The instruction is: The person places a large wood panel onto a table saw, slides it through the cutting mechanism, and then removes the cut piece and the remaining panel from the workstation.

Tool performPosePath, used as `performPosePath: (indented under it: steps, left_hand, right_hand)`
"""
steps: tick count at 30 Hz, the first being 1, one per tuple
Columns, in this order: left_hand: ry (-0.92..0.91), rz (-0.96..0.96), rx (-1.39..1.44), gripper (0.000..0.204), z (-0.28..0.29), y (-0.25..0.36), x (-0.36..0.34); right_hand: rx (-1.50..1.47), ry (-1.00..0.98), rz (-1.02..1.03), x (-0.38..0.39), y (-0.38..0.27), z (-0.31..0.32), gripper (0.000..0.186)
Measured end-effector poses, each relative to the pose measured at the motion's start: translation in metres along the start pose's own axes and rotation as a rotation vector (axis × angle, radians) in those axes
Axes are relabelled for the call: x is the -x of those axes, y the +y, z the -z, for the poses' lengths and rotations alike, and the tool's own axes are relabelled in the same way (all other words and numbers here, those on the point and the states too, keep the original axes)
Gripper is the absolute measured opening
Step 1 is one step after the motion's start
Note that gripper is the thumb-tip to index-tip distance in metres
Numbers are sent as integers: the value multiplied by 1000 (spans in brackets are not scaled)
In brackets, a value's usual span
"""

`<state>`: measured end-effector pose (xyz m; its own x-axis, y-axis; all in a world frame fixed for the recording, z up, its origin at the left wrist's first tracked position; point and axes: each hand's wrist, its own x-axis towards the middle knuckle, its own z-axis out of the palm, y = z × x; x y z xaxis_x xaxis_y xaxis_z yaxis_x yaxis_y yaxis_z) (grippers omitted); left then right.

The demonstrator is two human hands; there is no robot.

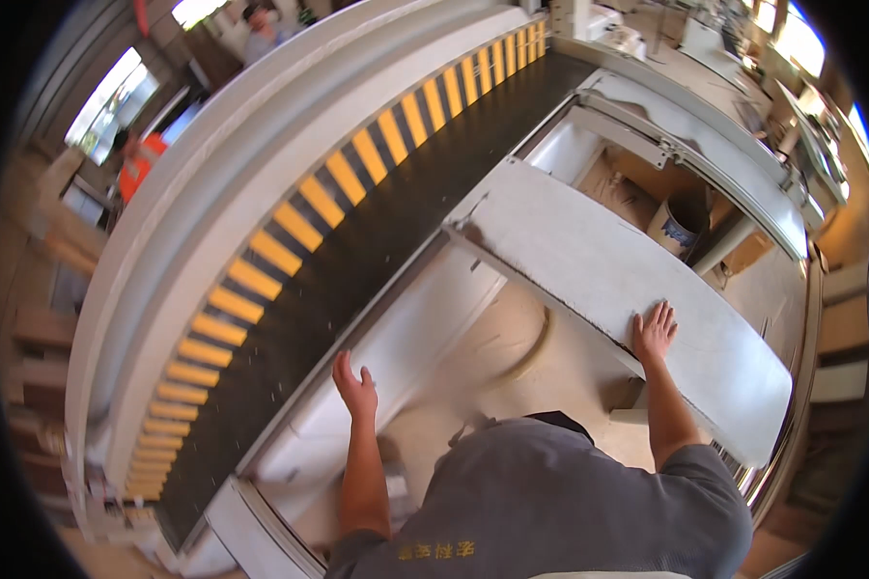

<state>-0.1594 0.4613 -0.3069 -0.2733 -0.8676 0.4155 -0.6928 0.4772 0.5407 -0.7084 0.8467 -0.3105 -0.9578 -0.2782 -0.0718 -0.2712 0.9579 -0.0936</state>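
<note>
My right hand (655,333) lies flat on a pale grey support table (599,241) that juts out from a large machine, its fingers a little spread and nothing held. Farther left, my left hand (355,388) is raised beside the front edge of the machine's long black bed (357,280). Its thumb stands apart from the fingers and it holds nothing. Whether it touches the edge I cannot tell. Behind the bed runs a long beam (232,174) with a yellow-and-black striped strip (322,200) along its lower side.
A second pale table (686,125) juts out farther right. Between the tables, a bucket (679,222) stands on the floor. A curved hose or cable (536,352) lies near my body. At the far left, a person in orange (140,164) is beyond the beam, with another person (264,34) farther back.
</note>
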Motion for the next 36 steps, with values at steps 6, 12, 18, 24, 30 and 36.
performPosePath:
  steps: [6,12,18,24,30,36]
  left_hand:
    - [-45,-130,-23,54,-41,-14,-103]
    - [-58,-69,-174,45,-64,-28,-140]
    - [-43,-68,-305,41,-59,-5,-142]
    - [-42,-116,-365,42,-59,-11,-139]
    - [-37,-131,-337,46,-58,-11,-142]
    - [-36,-148,-329,47,-58,-15,-139]
  right_hand:
    - [-37,111,-375,-21,-46,3,89]
    - [-62,141,-398,-16,-62,1,87]
    - [-74,136,-399,-15,-62,6,86]
    - [-37,135,-398,-19,-66,7,83]
    - [-29,146,-392,-18,-64,7,83]
    - [-24,114,-393,-16,-66,11,83]
